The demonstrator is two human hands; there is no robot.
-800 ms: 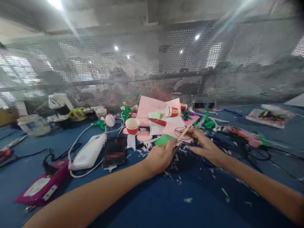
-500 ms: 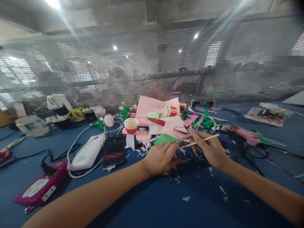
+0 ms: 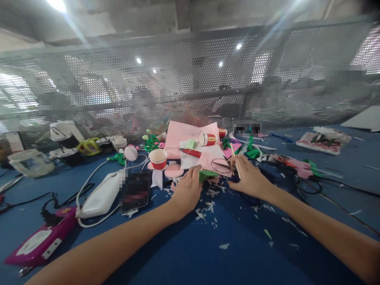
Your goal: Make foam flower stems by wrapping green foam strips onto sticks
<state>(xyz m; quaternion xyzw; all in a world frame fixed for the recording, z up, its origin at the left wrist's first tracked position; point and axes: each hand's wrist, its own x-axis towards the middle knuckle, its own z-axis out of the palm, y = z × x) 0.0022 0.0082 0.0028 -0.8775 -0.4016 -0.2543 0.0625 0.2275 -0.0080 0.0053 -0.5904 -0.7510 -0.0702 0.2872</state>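
My left hand (image 3: 187, 190) is at the near edge of the pink sheets, with its fingertips closed on a piece of green paper (image 3: 208, 173). My right hand (image 3: 249, 178) is to the right, holding a thin wooden stick (image 3: 232, 149) that stands nearly upright among its fingers. Its thumb is apart from the index finger. Beside those fingers lies a thin dark loop with a pointed end (image 3: 221, 164), perhaps scissors. Behind the hands are a red-handled cutter (image 3: 191, 152) and a red and white paper cup (image 3: 208, 139) on its side, both on paper.
Another paper cup (image 3: 158, 159) stands upright left of the papers. A phone (image 3: 136, 190), a white power bank (image 3: 102, 196) and a purple power strip (image 3: 41, 241) with cables are at left. Paper scraps (image 3: 210, 206) litter the blue table (image 3: 190, 253). A perforated screen (image 3: 178, 87) rises behind.
My hands have moved apart. The left has gone to the green paper; the stick, earlier level between both hands, now stands upright in my right hand. The view has shifted slightly.
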